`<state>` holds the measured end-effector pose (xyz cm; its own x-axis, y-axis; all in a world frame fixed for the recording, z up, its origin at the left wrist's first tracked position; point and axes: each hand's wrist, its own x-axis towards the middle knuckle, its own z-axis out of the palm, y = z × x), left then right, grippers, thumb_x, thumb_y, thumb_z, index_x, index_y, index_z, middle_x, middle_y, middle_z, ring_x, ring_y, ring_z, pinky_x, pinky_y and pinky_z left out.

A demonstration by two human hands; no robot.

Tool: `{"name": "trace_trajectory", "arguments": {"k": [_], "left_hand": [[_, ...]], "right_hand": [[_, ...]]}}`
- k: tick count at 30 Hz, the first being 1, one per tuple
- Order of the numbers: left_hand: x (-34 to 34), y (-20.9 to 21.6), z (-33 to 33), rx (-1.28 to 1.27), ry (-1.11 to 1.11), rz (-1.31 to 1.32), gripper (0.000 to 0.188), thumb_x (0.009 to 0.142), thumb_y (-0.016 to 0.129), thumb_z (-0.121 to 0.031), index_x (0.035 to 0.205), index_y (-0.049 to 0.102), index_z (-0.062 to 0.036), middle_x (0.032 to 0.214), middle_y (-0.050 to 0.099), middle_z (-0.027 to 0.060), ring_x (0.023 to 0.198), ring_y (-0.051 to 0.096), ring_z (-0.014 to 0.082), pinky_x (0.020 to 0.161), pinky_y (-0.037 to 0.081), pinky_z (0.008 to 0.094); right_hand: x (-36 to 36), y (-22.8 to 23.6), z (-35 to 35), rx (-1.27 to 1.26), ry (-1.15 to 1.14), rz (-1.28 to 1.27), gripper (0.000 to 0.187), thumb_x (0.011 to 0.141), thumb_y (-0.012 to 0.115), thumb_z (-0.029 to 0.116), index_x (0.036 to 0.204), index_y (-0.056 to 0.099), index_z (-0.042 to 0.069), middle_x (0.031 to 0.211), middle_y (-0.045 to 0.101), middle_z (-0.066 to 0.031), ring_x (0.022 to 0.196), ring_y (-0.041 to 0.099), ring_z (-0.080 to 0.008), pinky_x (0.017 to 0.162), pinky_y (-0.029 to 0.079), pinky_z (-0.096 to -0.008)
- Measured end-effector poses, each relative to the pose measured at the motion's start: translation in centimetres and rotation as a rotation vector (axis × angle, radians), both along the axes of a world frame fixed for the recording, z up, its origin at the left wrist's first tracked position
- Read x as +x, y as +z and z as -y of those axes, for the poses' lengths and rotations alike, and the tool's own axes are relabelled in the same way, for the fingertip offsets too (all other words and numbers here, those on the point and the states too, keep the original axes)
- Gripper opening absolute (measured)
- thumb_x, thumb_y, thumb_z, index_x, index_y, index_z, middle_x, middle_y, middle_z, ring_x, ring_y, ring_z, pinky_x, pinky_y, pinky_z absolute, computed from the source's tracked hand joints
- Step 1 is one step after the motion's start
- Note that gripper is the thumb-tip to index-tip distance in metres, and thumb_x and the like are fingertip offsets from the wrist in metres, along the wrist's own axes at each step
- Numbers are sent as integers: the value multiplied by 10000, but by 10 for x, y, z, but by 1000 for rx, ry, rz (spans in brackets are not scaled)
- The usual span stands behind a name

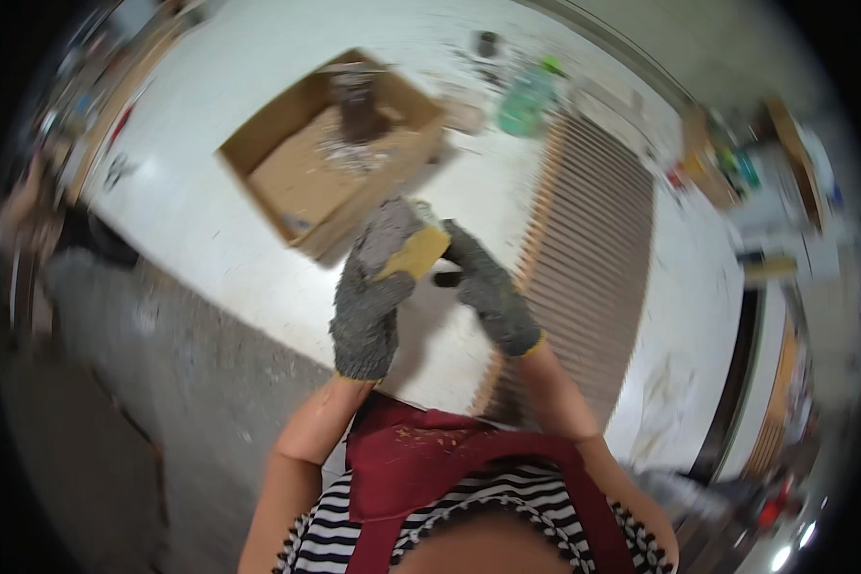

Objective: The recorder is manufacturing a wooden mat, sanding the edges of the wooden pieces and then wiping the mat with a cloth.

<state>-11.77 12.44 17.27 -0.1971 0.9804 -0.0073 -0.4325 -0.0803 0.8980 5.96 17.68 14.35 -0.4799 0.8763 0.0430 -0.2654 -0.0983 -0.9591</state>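
Observation:
My left hand [365, 311], in a dark grey knitted glove, is closed around a flat yellow piece [419, 253], its thumb along the lower edge. A lumpy grey-mauve mass [387, 230] lies against that piece, on the finger side; motion blur hides what either is made of. My right hand [493, 297], gloved alike, reaches in from the right. Its fingertips are at the yellow piece's right end, while the thumb stands apart below. Both hands are above the white table [430, 373], just in front of an open cardboard box [258, 196].
In the box stands a dark brown container [359, 110] amid pale crumbs. A ribbed brown panel [593, 249] lies on the table to the right. Beyond are a green translucent bottle [526, 100] and a small dark cup [487, 43]. Scissors [120, 170] lie far left.

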Motion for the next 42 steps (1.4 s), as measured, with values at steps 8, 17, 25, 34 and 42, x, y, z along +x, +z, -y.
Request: {"name": "trace_trajectory", "arguments": {"k": [8, 17, 25, 34, 42], "left_hand": [[89, -13, 47, -189, -347, 71, 751, 792, 761, -57, 1476, 457, 5, 1399, 575, 93, 1312, 516, 215, 1093, 431, 356], [117, -65, 99, 384, -469, -1040, 1083, 725, 867, -474, 1565, 327, -53, 1626, 306, 176, 1525, 224, 369, 1232, 196, 518], [139, -110, 112, 494, -568, -1470, 921, 690, 830, -551, 1467, 515, -172, 1594, 362, 169, 1469, 237, 492, 1149, 179, 674], [133, -134, 111, 475, -584, -1514, 932, 709, 799, -611, 1471, 507, -161, 1598, 352, 177, 1474, 232, 503, 1154, 175, 675], [142, -130, 137, 456, -342, -1471, 1007, 730, 817, -559, 1504, 440, -38, 1560, 394, 235, 1487, 259, 463, 1208, 168, 581]], "right_hand": [[60, -20, 92, -289, -350, -141, 738, 882, 771, 156, 1516, 417, 24, 1375, 576, -60, 1230, 541, -143, 1010, 475, -298], [231, -33, 175, -371, -797, -528, 483, 949, 668, 185, 1392, 510, 70, 1270, 600, -76, 1158, 596, -207, 977, 507, -396], [366, -34, 240, -326, -1020, -327, 630, 951, 670, 332, 1485, 443, 86, 1407, 552, -97, 1270, 551, -268, 1014, 497, -469], [373, -29, 224, -165, -813, -2, 733, 854, 722, 161, 1479, 403, -51, 1412, 537, -152, 1288, 534, -264, 1106, 413, -384], [368, -32, 217, -19, -810, 424, 679, 826, 784, 103, 1411, 469, -41, 1351, 573, -143, 1250, 556, -238, 1065, 455, -368]]}}
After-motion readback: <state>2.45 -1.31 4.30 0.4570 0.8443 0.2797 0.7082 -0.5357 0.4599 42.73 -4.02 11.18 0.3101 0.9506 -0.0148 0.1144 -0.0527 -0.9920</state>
